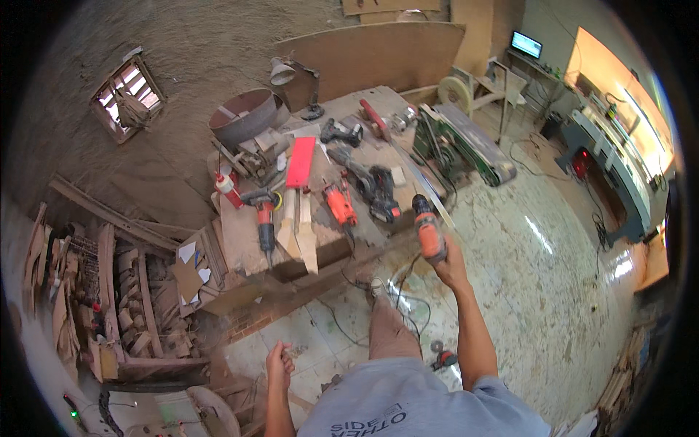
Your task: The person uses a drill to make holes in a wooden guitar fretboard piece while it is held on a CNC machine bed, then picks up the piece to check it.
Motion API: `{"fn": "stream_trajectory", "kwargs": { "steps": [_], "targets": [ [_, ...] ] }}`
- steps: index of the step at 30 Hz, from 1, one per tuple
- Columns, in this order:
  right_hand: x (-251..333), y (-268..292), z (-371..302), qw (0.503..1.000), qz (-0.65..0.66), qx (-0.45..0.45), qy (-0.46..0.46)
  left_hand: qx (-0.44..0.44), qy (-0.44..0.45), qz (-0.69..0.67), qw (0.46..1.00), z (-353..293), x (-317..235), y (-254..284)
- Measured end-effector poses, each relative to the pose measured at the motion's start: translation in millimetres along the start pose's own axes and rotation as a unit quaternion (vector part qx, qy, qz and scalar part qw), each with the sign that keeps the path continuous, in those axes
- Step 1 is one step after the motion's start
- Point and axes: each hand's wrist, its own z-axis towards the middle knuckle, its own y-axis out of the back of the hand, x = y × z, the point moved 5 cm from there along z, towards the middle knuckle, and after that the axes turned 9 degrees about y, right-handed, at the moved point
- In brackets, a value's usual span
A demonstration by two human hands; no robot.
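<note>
My right hand [453,268] is wrapped around the grip of an orange and black power drill [428,237], raised off the bench's right front corner with its dark chuck pointing toward the bench. Low and left of my body is my left hand [278,365], fingers curled closed; any small thing in them cannot be made out. On the wooden workbench [247,244] lie an orange and black angle grinder [266,224], another orange power tool [340,205], and a black cordless tool [382,195]. A flat red piece [301,162] lies near two pale shaped wood pieces [307,237].
A green belt sander [470,142] adjoins the bench's right end. A desk lamp [284,71] and round metal tub [246,116] stand at the back. Cables [408,309] and a red-black tool [444,359] lie on the floor. Scrap wood [135,306] fills the left side.
</note>
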Motion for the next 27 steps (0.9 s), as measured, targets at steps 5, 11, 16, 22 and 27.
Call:
{"fn": "stream_trajectory", "kwargs": {
  "steps": [5, 11, 16, 22, 27],
  "targets": [
    [-75.7, -54.8, 173.0, 0.954, 0.273, -0.051, -0.115, -0.129, -0.031, -0.065, 0.989, 57.2, -6.2, -2.4],
    [-209.3, -124.7, 301.1, 0.886, 0.381, -0.019, -0.263, -0.201, 0.054, 0.082, 0.975, 57.8, -24.1, -53.4],
    [-294.0, -174.6, 328.9, 0.826, 0.424, 0.038, -0.370, -0.328, 0.221, 0.067, 0.916, 57.5, -12.9, -69.3],
    [-345.1, -184.3, 340.8, 0.870, 0.201, 0.195, -0.405, -0.324, 0.254, 0.104, 0.906, 94.1, -47.6, -116.8],
    [-223.6, -154.8, 423.2, 0.893, -0.235, 0.330, -0.196, -0.319, 0.248, 0.122, 0.907, 119.1, -80.0, -136.8]
  ]
}}
